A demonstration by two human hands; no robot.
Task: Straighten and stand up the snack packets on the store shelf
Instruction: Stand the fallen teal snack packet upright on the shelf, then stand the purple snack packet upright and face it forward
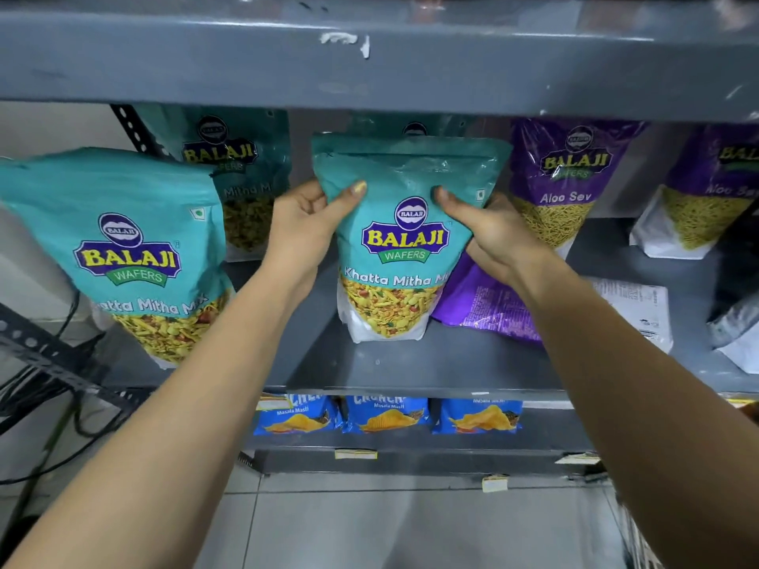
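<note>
So the teal plastic Khatta Mitha Mix snack pouch point(404, 240) in the middle is the one being worked on. It's upright on the grey metal shelf point(431, 363), about mid-way along it and a bit back from the front edge, base down on the shelf as far as I can tell.

Both hands are on it up high. The left hand point(306, 223) wraps the left side edge with the thumb pressed on the front, and the right hand point(493, 236) does the same on the right side. Fingers closed around the pouch on both; the ones behind it are hidden.

Handling-wise, my guess: glossy film so it's slippery, soft and crinkly up top, with loose mix sitting low in the clear window. Bottom-heavy, not heavy overall, and the contents would crush if squeezed. Pinching the upper sides like this seems right, since the flat bottom gusset can then settle and carry the weight.

Around it: a purple plastic packet point(484, 301) lies flat just beside the pouch's right lower corner, under the right wrist, so that one still needs standing. A second teal Khatta Mitha pouch point(131, 248) leans near the shelf's left end, and a purple Aloo Sev pouch point(569, 186) stands further back on the right.
</note>
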